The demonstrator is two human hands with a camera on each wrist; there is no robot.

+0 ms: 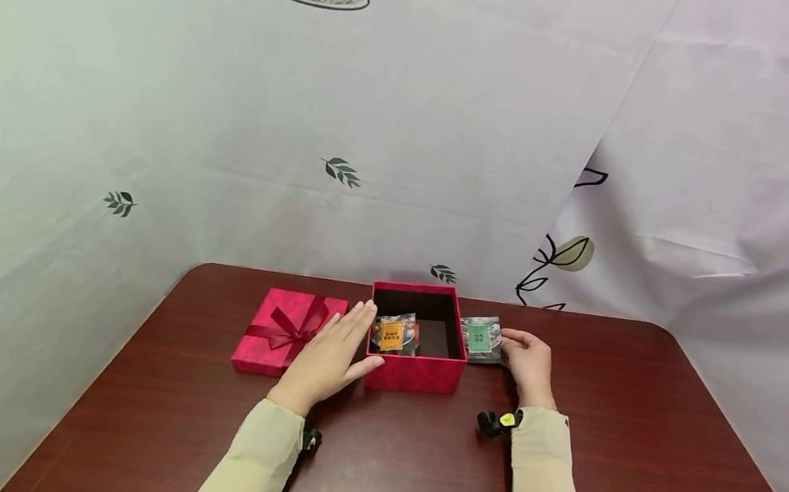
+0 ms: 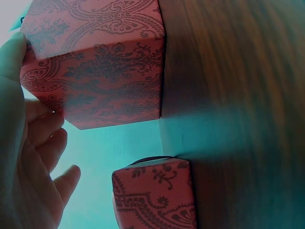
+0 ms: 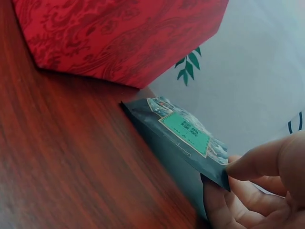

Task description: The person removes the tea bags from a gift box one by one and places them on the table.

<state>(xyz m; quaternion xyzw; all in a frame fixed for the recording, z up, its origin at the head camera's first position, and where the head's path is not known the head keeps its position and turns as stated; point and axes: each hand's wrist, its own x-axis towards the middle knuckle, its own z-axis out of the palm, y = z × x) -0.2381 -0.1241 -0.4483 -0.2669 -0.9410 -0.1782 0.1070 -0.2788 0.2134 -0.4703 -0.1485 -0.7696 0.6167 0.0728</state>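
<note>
An uncovered red patterned box [image 1: 413,375] with a dark inside stands near the back of the table. Inside it, on the left, lies a sachet with an orange label [image 1: 392,336]. My left hand [image 1: 328,355] rests against the box's left side, its fingers straight and thumb spread toward the front wall. To the right of the box, my right hand [image 1: 528,364] pinches the edge of a dark sachet with a green label [image 3: 183,136]. That sachet is tilted, thumb on top and fingers beneath, just beside the box wall [image 3: 124,38].
The red lid [image 1: 263,354] with a dark red ribbon bow lies left of the box, partly behind my left hand. A pale printed cloth [image 1: 408,119] hangs behind the back edge of the brown table [image 1: 408,464].
</note>
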